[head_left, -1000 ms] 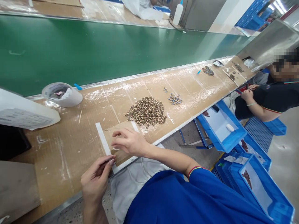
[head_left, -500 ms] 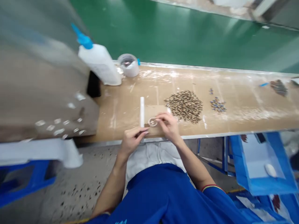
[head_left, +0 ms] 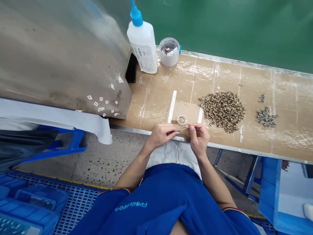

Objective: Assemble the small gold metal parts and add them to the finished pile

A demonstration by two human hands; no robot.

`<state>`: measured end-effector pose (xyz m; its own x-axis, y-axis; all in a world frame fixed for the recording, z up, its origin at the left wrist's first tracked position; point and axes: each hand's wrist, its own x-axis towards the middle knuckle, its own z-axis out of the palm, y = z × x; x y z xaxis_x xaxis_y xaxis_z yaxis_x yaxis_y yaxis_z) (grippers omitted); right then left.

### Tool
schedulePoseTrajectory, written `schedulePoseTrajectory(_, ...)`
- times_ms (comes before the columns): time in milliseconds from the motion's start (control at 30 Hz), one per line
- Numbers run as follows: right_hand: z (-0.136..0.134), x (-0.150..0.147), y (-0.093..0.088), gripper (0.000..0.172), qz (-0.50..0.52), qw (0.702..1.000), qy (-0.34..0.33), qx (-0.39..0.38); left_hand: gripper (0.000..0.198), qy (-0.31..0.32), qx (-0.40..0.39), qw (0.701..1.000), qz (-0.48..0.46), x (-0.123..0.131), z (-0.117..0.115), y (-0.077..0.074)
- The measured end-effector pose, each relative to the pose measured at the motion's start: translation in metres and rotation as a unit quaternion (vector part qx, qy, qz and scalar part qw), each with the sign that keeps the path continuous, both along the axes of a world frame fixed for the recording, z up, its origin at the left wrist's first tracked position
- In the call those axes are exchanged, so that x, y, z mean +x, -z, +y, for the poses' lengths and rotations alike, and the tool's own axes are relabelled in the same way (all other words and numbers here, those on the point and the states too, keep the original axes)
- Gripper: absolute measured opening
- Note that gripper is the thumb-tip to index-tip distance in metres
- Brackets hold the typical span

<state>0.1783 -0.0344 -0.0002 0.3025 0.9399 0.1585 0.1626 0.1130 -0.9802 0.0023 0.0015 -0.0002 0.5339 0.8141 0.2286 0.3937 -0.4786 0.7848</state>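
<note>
The left hand's fingertips [head_left: 174, 132] are pinched shut on a thin pale stick [head_left: 184, 129], whose other end reaches the right hand's thumb and forefinger [head_left: 192, 128]; these curl in close, but whether they grip the stick or only touch it I cannot tell. The left hand [head_left: 161, 135] and right hand [head_left: 199, 139] sit side by side at the bench edge, just below a small clear ring [head_left: 182, 119] lying on a cardboard square [head_left: 187, 111] beside a white strip [head_left: 171, 106]. Just right of the square lies a heap of small gold-brown parts [head_left: 222, 111], then a smaller cluster of blue-grey parts [head_left: 266, 117]. Farther up the cardboard-covered bench [head_left: 151, 98] stand a white squeeze bottle with a blue nozzle [head_left: 143, 47] and a round cup [head_left: 169, 52]
</note>
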Motion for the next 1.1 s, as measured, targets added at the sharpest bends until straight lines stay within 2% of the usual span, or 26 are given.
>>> schedulePoseTrajectory(400, -0.002, 0.001, 0.003, 0.028, -0.027, 0.999, -0.038, -0.024, 0.026, 0.000, 0.001, 1.000, -0.020, 0.000, 0.000, -0.001)
schedulePoseTrajectory(733, -0.001, 0.002, -0.001, 0.021, -0.023, 0.998, -0.056, 0.010, 0.021, 0.006, -0.003, 0.998, -0.058, -0.001, 0.001, -0.001)
schedulePoseTrajectory(833, 0.007, 0.005, -0.005, 0.023, -0.031, 0.999, -0.027, 0.009, 0.025, -0.006, -0.025, 0.997, -0.074, -0.002, 0.001, -0.001)
schedulePoseTrajectory(933, 0.021, 0.006, -0.007, 0.022, -0.077, 0.996, 0.006, 0.053, 0.027, -0.009, -0.036, 0.994, -0.105, -0.005, 0.002, -0.002)
schedulePoseTrajectory(1000, 0.030, 0.006, -0.008, 0.019, -0.133, 0.988, -0.003, 0.074, 0.027, -0.010, -0.034, 0.992, -0.123, -0.007, 0.003, -0.002)
schedulePoseTrajectory(1100, 0.032, 0.009, -0.010, 0.018, -0.211, 0.975, -0.034, 0.067, 0.026, -0.021, -0.037, 0.991, -0.123, -0.009, 0.003, -0.003)
